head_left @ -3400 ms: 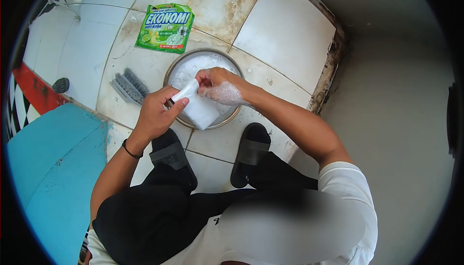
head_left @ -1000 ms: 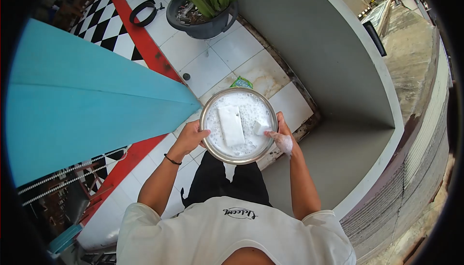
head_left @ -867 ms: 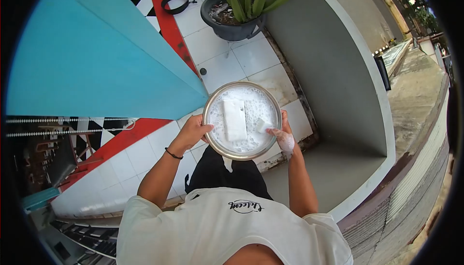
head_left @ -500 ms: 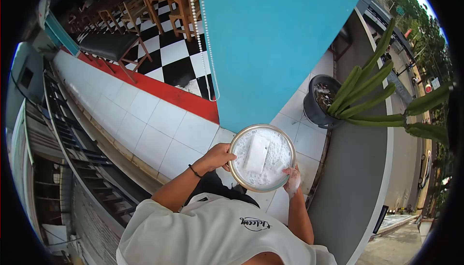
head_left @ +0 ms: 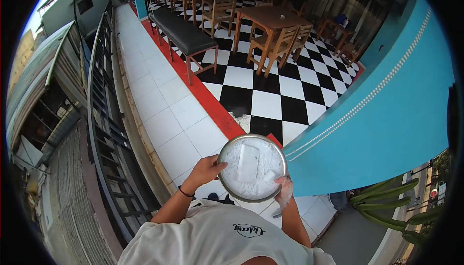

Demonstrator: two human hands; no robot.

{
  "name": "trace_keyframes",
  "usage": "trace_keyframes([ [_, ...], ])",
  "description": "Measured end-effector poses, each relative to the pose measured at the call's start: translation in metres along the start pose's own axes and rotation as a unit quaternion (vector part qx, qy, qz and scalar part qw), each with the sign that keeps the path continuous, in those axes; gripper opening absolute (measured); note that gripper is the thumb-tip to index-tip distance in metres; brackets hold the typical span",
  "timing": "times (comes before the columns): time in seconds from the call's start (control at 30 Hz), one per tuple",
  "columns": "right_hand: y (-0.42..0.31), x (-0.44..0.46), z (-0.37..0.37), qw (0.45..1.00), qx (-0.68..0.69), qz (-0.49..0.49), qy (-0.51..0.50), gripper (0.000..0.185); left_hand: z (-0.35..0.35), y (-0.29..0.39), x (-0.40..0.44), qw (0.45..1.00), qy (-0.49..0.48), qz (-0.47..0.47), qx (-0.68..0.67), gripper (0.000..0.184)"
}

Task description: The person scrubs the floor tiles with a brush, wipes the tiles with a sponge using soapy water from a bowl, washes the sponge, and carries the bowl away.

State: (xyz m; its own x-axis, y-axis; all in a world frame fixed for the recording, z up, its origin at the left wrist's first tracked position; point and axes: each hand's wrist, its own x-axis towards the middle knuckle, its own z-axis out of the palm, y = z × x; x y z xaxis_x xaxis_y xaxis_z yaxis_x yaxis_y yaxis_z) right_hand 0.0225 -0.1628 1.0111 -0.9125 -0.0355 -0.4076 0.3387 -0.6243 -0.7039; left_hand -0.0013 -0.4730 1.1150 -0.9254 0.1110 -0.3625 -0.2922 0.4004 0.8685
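Observation:
A round metal basin (head_left: 223, 183) full of white suds is held level in front of my body. My left hand (head_left: 205, 171) is closed on its left rim, thumb over the edge. On the lower right rim my right hand (head_left: 284, 190) is closed, with foam on its skin and the thumb inside. In the suds lies a white rectangular block (head_left: 248, 163); its kind is not clear. A smaller white piece (head_left: 268, 176) sits close to my right thumb. The fingers under the basin are hidden.
A black railing (head_left: 104, 134) runs along the left of the white-tiled walkway (head_left: 166, 113). Ahead are a black bench (head_left: 181, 30), a wooden table (head_left: 268, 17) and chairs on a checkered floor. At right are a blue wall (head_left: 377, 139), a beaded cord and a potted plant (head_left: 386, 204).
My view has turned left, bringing the checkered floor and furniture further into sight. The blue wall and plant have shifted right. Both hands keep their hold on the basin.

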Motion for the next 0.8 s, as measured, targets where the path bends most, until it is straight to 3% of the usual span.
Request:
trace_keyframes([
  [0.07, 0.013, 0.038, 0.049, 1.000, -0.004, 0.009, -0.029, 0.074, -0.048, -0.012, 0.016, 0.999, 0.037, 0.007, -0.009, 0.044],
  [0.1, -0.051, 0.044, 0.068, 0.998, 0.020, 0.039, -0.036, 0.073, -0.050, 0.068, 0.023, 0.998, 0.053, -0.017, 0.009, 0.047],
  [0.2, -0.028, 0.106, 0.140, 0.996, 0.013, 0.050, -0.068, 0.068, -0.113, 0.035, 0.055, 0.991, 0.120, -0.037, -0.039, 0.052],
  [0.3, 0.007, 0.172, 0.205, 0.995, -0.024, 0.054, -0.078, 0.065, -0.186, -0.010, 0.086, 0.963, 0.143, -0.050, -0.225, 0.057],
  [0.33, -0.045, 0.188, 0.223, 0.994, -0.015, 0.079, -0.080, 0.065, -0.193, 0.042, 0.097, 0.952, 0.162, -0.077, -0.247, 0.057],
  [0.4, -0.019, 0.242, 0.250, 0.991, -0.028, 0.076, -0.105, 0.062, -0.233, -0.017, 0.120, 0.921, 0.186, -0.097, -0.328, 0.058],
  [0.53, 0.007, 0.327, 0.365, 0.985, -0.051, 0.083, -0.144, 0.060, -0.298, -0.199, 0.151, 0.860, 0.356, -0.237, -0.279, 0.063],
  [0.57, -0.011, 0.367, 0.359, 0.976, -0.043, 0.113, -0.184, 0.062, -0.292, -0.189, 0.134, 0.826, 0.429, -0.276, -0.241, 0.057],
  [0.63, -0.019, 0.414, 0.405, 0.965, -0.077, 0.145, -0.203, 0.075, -0.265, -0.331, 0.091, 0.765, 0.529, -0.334, -0.153, 0.050],
  [0.67, -0.015, 0.436, 0.443, 0.959, -0.090, 0.161, -0.214, 0.081, -0.243, -0.401, 0.060, 0.708, 0.559, -0.393, -0.180, 0.048],
  [0.7, -0.018, 0.453, 0.481, 0.955, -0.106, 0.146, -0.236, 0.081, -0.228, -0.369, 0.033, 0.643, 0.525, -0.446, -0.337, 0.038],
  [0.8, -0.012, 0.544, 0.590, 0.934, -0.118, 0.152, -0.300, 0.081, -0.180, -0.267, 0.022, 0.403, 0.558, -0.545, -0.478, 0.037],
])
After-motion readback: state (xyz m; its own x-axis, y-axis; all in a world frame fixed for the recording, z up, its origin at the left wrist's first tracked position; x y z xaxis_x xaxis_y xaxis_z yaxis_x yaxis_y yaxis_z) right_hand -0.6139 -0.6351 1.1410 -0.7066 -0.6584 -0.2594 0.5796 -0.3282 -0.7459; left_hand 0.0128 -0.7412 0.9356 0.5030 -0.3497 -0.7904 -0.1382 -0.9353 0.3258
